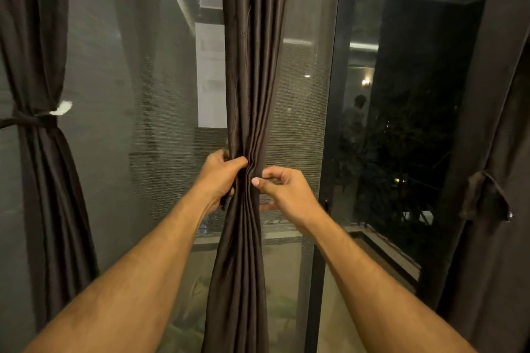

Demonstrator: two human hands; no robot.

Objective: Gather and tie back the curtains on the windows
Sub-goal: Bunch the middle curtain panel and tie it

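A dark brown middle curtain (pixel 252 66) hangs gathered into a narrow bunch in front of the window. My left hand (pixel 220 178) grips the bunch from its left side, fingers curled round the folds. My right hand (pixel 281 189) pinches the folds from the right with thumb and fingers. At the far left, the left curtain (pixel 43 180) is cinched by a dark tieback (pixel 31 119) with a white tuft beside it. The right curtain (pixel 493 152) hangs along the right edge, and a loose tieback strap (pixel 484 198) dangles from it.
A mesh screen (pixel 149 94) covers the glass behind the curtains. A dark vertical window frame (pixel 335 123) stands right of the middle curtain. A low ledge (pixel 384 252) runs at lower right. It is dark outside, with plants and small lights showing through the glass.
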